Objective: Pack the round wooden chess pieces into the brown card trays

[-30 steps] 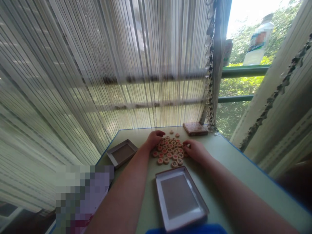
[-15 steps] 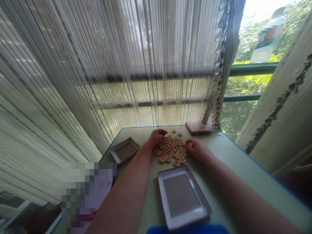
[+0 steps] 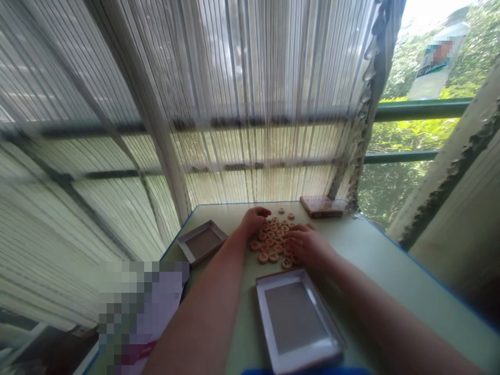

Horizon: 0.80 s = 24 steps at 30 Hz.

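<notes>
Head cam: round wooden pcs w/ red or dark characters (image 3: 270, 242) lie in a loose cluster, mid-table, btwn the two hands. L hand (image 3: 254, 219) is at the cluster's far L edge, fingers bent inward; can't tell if it's gripping a pc. R hand (image 3: 310, 245) is palm-down on the R side, fingers slightly apart & reaching over the pcs, hiding some; can't tell if any is held under there. Two stray pcs (image 3: 291, 215) sit just beyond the cluster, apart from it. Open box half (image 3: 297, 320), pale rim w/ grey-brown inside, lies nearest the person, just below the pcs; a 2nd open half (image 3: 201, 242) is to the L, near the L forearm. Flat brown box (image 3: 322, 205) at the far R corner of the pale green table (image 3: 390, 271), which has blue edging. Behind: striped sheer curtain (image 3: 253, 62), green rail (image 3: 424, 110), tilted white bottle (image 3: 439, 57) upper R, label blurred.
</notes>
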{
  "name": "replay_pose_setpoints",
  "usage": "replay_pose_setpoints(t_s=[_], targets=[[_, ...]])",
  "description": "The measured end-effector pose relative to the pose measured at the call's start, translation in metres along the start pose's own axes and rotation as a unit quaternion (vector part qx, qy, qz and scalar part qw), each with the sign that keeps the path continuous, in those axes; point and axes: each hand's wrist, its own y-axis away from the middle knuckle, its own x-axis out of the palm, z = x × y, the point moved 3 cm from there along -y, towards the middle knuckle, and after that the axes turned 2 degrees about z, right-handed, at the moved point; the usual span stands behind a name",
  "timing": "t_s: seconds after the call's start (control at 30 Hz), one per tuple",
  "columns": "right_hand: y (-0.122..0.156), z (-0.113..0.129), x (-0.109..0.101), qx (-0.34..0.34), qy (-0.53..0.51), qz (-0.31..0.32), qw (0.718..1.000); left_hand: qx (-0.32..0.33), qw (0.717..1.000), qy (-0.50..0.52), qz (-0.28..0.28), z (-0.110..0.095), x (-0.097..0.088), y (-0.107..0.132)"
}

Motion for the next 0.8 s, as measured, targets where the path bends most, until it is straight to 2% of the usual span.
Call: replay_pose_setpoints(t_s=[0.07,0.2,0.57,0.67,0.8], targets=[[-0.002,0.017,0.003,-0.036,-0.004,0.024,0.999,-0.001,1.0,0.004,-0.005,0.0,0.0,-0.001],[-0.005,0.038,0.006,-0.035,0.025,0.067,0.997,-0.006,1.0,0.028,-0.013,0.005,0.0,-0.004],[-0.014,0.03,0.01,0.01,0.037,0.052,0.998,-0.015,0.996,0.078,-0.043,0.005,0.003,-0.004],[-0.015,0.028,0.009,0.022,0.042,0.053,0.997,0.016,0.991,0.075,-0.106,-0.001,-0.001,0.0],[-0.014,0.025,0.009,0.039,0.022,0.063,0.997,0.062,0.969,0.003,-0.241,-0.021,-0.014,0.017]])
